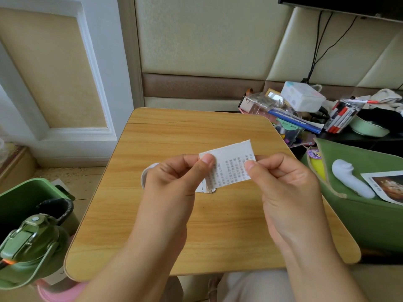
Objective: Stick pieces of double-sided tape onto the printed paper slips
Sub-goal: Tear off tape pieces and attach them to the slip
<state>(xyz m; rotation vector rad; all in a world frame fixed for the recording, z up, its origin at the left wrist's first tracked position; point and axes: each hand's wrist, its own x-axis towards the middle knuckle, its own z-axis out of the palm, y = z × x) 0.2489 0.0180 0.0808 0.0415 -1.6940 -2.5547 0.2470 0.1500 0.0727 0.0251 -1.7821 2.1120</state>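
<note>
A white printed paper slip (231, 163) with small dark text is held above the middle of the wooden table (165, 136). My left hand (174, 177) pinches its left edge between thumb and forefinger. My right hand (283, 177) pinches its right edge the same way. A white curved band, perhaps the roll of tape (146, 173), peeks out on the table behind my left hand, mostly hidden. More paper scraps (207, 189) lie under the slip, partly covered by my left hand.
A green bin (28, 199) and a green bottle (28, 243) stand at the left. To the right lie a green pouch (357, 205) with a white object and a photo. Markers (342, 116), boxes and a blue carton (294, 122) crowd the back right.
</note>
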